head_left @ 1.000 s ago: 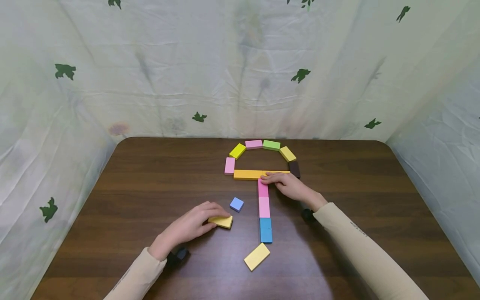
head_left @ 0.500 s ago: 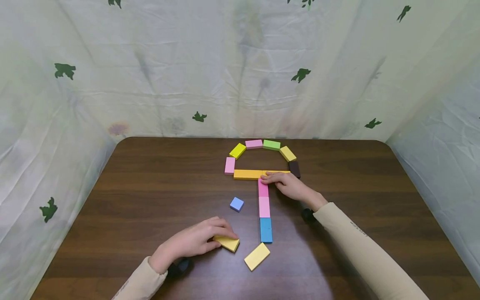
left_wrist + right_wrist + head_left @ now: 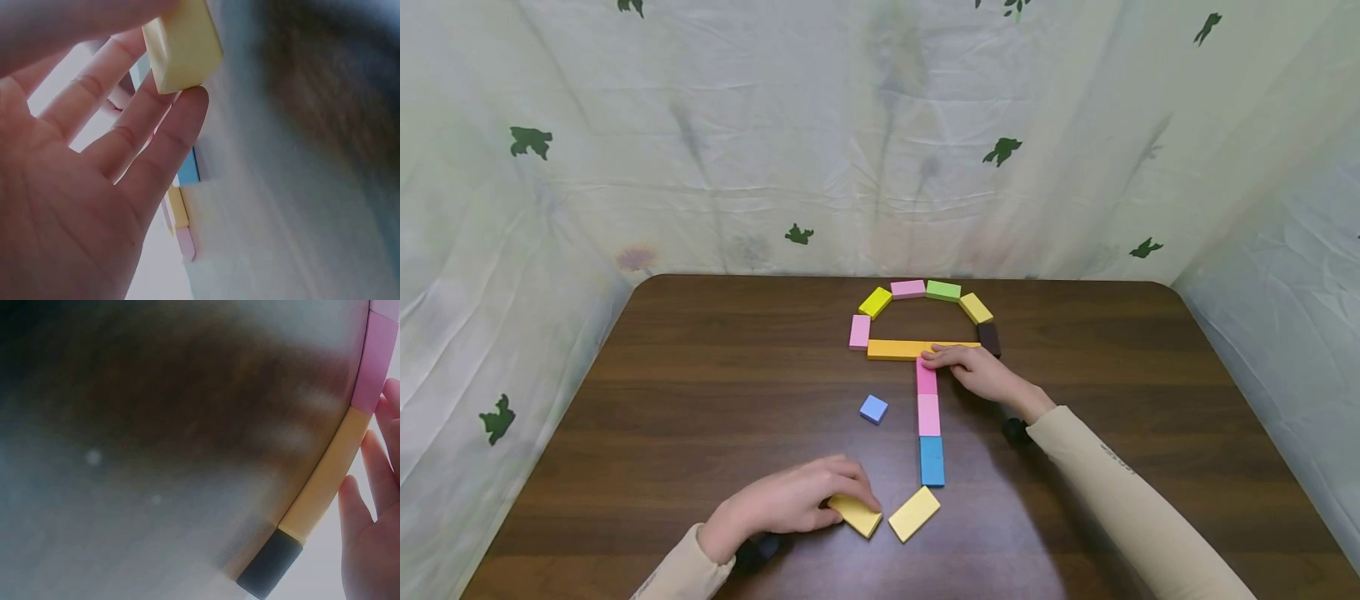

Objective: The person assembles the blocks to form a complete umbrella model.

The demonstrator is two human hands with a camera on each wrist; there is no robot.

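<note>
My left hand (image 3: 797,497) pinches a pale yellow block (image 3: 859,517) between thumb and fingers, low over or on the table. In the left wrist view, the thumb lies on one side of that block (image 3: 187,50) and fingertips on the other. Just right of it, apart by a narrow gap, lies another pale yellow block (image 3: 914,514), slanted below the blue block (image 3: 932,461). My right hand (image 3: 988,375) rests its fingertips where the pink block (image 3: 927,382) meets the orange blocks (image 3: 896,350); its fingers are extended in the right wrist view.
Above the orange row, an arch of blocks runs from a pink block (image 3: 860,332) past a green block (image 3: 943,290) to a dark block (image 3: 989,339). A light pink block (image 3: 928,415) sits in the column. A small blue block (image 3: 873,409) lies alone left of it.
My left hand has brought the pale yellow block toward the front of the table and slightly right, near the other pale yellow block. The right hand has stayed in place.
</note>
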